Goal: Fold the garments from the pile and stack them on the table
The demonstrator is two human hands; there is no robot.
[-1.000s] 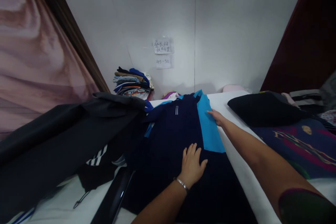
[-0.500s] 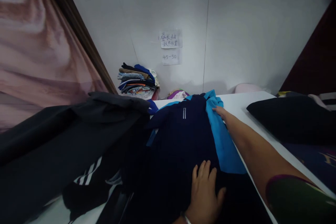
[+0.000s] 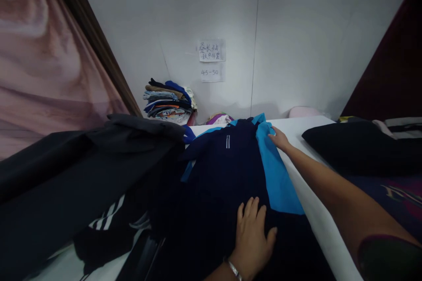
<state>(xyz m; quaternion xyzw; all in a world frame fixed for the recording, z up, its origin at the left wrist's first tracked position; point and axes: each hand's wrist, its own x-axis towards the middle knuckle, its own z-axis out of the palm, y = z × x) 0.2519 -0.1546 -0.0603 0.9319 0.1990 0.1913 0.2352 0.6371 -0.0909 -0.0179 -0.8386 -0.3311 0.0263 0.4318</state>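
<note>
A navy jacket (image 3: 227, 171) with light-blue parts lies spread out in front of me, its collar towards the wall. My left hand (image 3: 253, 230), a bracelet at the wrist, rests flat on the lower middle of the jacket with fingers spread. At the far right shoulder, my right hand (image 3: 279, 138) pinches the edge of the light-blue sleeve (image 3: 280, 180). That sleeve lies folded down over the jacket's right side. Two short white stripes show on the chest. The jacket's lower part is very dark and its hem cannot be made out.
Dark grey clothing (image 3: 82, 171) and a black garment with white stripes (image 3: 108, 215) lie to the left. Against the wall stands a stack of folded clothes (image 3: 169, 101). More dark clothing (image 3: 359, 145) lies right of the white table (image 3: 308, 125). Paper notes (image 3: 212, 50) hang on the wall.
My right hand now pinches the light-blue fabric at the shoulder, where it bunches slightly at the fingers. My left hand stays flat on the jacket. The view has shifted a little.
</note>
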